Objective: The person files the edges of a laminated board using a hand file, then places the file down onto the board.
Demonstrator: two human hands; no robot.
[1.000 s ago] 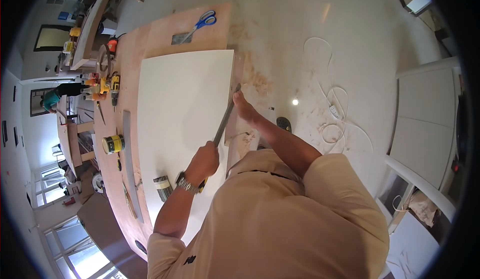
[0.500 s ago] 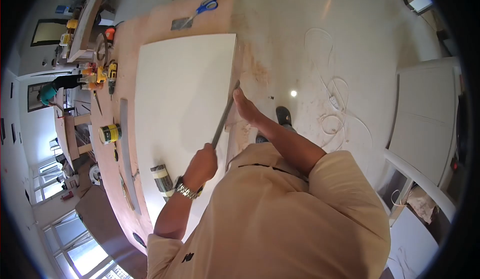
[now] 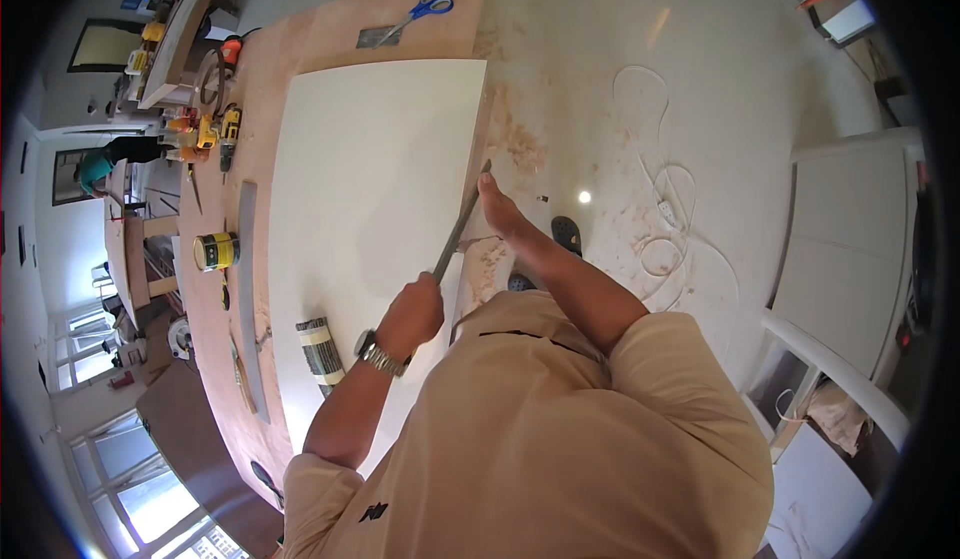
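A long, narrow grey metal file (image 3: 457, 239) slants across the right-hand edge of a white board (image 3: 370, 149). My left hand (image 3: 412, 314), below a wristwatch, is closed around the near end of the file. At the far end, my right hand (image 3: 500, 209) grips the tip, its thumb on top and its other fingers mostly hidden. The board lies flat on a wooden worktable (image 3: 300, 44). On the board, left of my left forearm, rests a striped cylinder (image 3: 320, 349).
Blue-handled scissors (image 3: 430, 4) lie at the table's far end. Along its left side are a long grey strip (image 3: 249, 289), a yellow-black can (image 3: 215, 252) and a yellow drill (image 3: 230, 134). A white cable (image 3: 662, 209) trails over the dusty floor. A person in green (image 3: 97, 169) bends at another bench.
The view has shifted slightly, so the board and table sit a little higher and to the right. Both hands keep hold of the file, whose position against the board edge changes little.
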